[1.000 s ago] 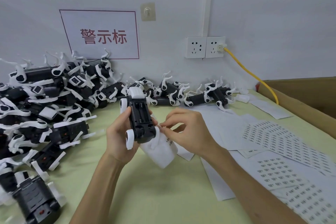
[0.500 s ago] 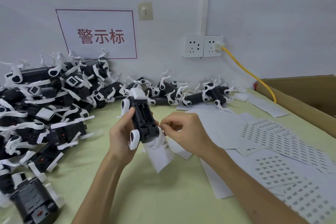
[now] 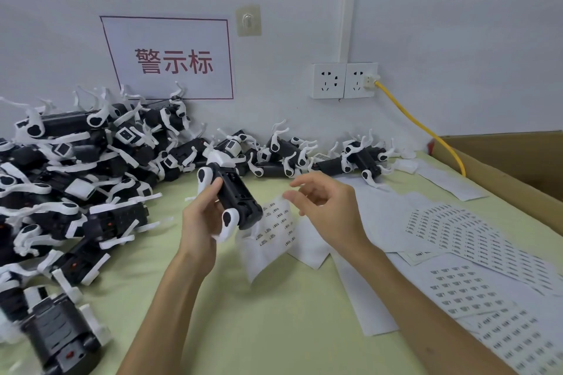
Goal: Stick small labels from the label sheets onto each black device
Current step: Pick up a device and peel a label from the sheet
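While left fingers [image 3: 215, 189] grip black device [image 3: 239, 202], right fingers [image 3: 305, 180] hover apart.

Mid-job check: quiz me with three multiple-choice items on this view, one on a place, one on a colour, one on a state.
1. Where do the printed white label sheets lie on the pale green table?
A) right side B) under the left pile C) inside a box

2. What colour is the cable plugged into the white wall socket?
A) blue B) yellow C) black

3. The black device with white legs at centre is:
A) lying flat on the table B) gripped in the left hand, off the table C) inside a box

Answers: 1 A, the sheets fan out at the right; 2 B, it runs yellow from the plug; 3 B, fingers curl round it above the table.
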Tool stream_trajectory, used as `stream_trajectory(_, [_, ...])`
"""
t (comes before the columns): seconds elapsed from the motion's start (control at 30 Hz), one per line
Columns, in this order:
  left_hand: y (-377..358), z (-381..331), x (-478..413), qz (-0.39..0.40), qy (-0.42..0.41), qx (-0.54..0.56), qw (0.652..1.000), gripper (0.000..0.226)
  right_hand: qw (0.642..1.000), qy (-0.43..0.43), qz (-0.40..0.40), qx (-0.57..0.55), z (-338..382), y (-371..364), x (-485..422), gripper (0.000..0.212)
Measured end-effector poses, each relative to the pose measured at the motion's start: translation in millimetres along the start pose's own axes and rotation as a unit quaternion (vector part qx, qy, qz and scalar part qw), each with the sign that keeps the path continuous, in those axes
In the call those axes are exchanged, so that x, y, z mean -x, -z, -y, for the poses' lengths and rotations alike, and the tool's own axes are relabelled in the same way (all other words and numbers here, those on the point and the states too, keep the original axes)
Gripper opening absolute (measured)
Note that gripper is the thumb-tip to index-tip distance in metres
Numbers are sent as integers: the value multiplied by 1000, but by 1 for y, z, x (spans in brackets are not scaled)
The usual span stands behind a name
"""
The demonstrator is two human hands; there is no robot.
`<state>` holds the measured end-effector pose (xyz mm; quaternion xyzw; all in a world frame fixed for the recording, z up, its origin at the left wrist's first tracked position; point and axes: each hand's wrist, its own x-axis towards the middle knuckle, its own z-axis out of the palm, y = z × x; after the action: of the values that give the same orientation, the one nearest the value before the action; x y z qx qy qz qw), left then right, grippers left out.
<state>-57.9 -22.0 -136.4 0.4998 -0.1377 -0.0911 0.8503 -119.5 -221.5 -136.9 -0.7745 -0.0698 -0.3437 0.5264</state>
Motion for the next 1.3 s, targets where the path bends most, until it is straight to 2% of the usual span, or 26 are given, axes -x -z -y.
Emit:
stream_trajectory(0.1, [7, -9, 1, 28, -6, 54, 998, 48, 1000, 18, 7, 16, -3, 0, 0, 28])
stream_trajectory(0.17, [10, -15, 5, 128, 31, 124, 984, 40, 999, 30, 7, 16, -4, 0, 1, 36])
stream_trajectory(0.27, [10, -12, 9, 247, 65, 192, 948, 47, 999, 41, 5, 9, -5, 0, 1, 41])
stream_trajectory(0.43, [8, -7, 8, 289, 71, 198, 934, 45, 998, 53, 12, 10, -4, 0, 1, 35])
stream_trajectory(0.6, [11, -5, 5, 318, 78, 227, 917, 42, 997, 63, 23, 25, -5, 0, 2, 42])
stream_trajectory(0.77, [12, -5, 6, 309, 82, 194, 927, 46, 997, 68, 28, 34, -7, 0, 2, 44])
stream_trajectory(0.93, [11, -8, 6, 265, 72, 179, 945, 50, 996, 71, 29, 53, -11, 1, 1, 42])
stream_trajectory(1.0, [9, -10, 8, 259, 52, 172, 949, 46, 995, 64, 30, 70, -10, 1, 1, 33])
stream_trajectory(1.1, [3, -11, 10, 233, 20, 164, 958, 45, 994, 62, 20, 88, -6, -2, 2, 8])
stream_trajectory(1.2, [-2, -11, 11, 192, -15, 152, 969, 52, 996, 47, -6, 71, 1, -3, 2, 16])
stream_trajectory(1.3, [-5, -11, 12, 158, -35, 97, 982, 42, 999, 7, -1, 34, 10, -7, 2, 17])
